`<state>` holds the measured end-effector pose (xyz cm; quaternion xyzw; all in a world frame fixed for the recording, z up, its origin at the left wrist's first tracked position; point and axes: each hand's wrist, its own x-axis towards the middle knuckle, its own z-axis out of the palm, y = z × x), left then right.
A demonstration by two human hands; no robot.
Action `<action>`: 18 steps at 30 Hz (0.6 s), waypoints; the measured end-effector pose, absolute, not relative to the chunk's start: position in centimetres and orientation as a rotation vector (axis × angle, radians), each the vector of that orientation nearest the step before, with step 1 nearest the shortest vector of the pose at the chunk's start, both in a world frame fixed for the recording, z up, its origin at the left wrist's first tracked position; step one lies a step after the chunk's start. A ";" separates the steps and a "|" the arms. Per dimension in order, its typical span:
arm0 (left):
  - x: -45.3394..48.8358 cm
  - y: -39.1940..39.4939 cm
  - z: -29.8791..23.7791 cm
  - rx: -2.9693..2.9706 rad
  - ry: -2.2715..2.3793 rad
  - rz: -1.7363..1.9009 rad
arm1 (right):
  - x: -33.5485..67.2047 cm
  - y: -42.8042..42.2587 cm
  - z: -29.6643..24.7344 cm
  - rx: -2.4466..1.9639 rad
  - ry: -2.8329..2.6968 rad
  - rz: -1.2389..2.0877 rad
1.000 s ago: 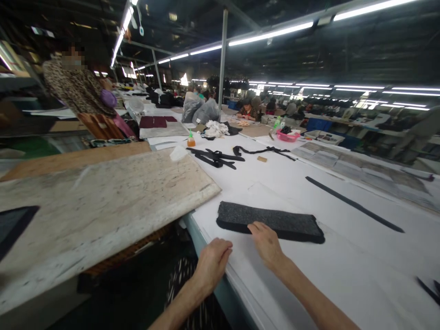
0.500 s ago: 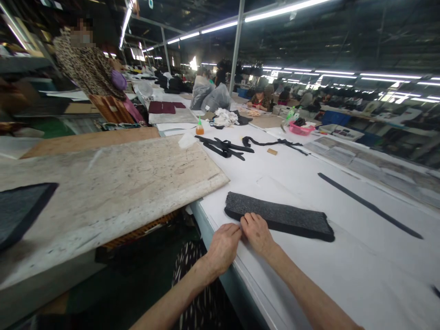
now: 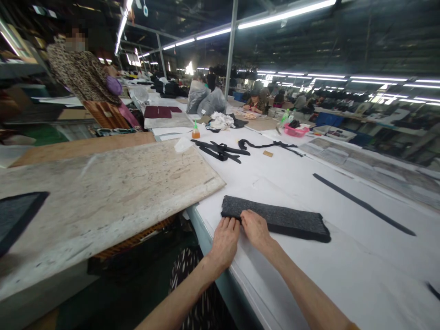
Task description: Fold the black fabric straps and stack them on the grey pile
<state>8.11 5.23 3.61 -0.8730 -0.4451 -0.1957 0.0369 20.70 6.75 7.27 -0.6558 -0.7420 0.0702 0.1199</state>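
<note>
A dark grey knitted fabric piece [image 3: 285,217] with a black lower band lies folded long on the white table. Its left end is gathered near my hands. My left hand [image 3: 226,240] has its fingers bent down at the near left edge of the fabric, with the fingertips partly hidden. Right beside it, my right hand [image 3: 255,229] pinches the black band at the same edge, its thumb side turned toward the left hand. The rest of the piece stretches flat to the right, untouched.
Black fabric strips [image 3: 220,150] lie farther back, and one long strip [image 3: 364,205] rests to the right. An orange bottle [image 3: 195,132] stands near the stained board [image 3: 137,183]. A pink basket [image 3: 296,132] sits farther off. A co-worker [image 3: 82,68] stands back left.
My left hand has moved up, bringing its fingers to the fabric's edge beside my right hand. My right hand and the fabric stay nearly in place; the view has shifted slightly.
</note>
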 end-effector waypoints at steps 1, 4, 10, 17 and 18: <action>8.1 5.2 3.6 -2.649 -1.411 -0.598 | 20.5 6.7 7.1 -1.907 -2.132 0.215; 8.0 5.0 3.4 -2.598 -1.473 -0.551 | 20.3 7.0 6.6 -1.869 -1.979 0.248; 7.0 5.5 3.0 -2.637 -1.419 -0.495 | 23.9 8.7 6.0 -1.751 -1.459 0.426; 7.8 6.3 3.8 -2.660 -1.416 -0.320 | 34.1 6.1 6.8 -1.515 -0.834 0.606; 8.0 6.3 3.9 -2.646 -1.415 -0.307 | 36.1 5.2 6.8 -1.481 -0.756 0.611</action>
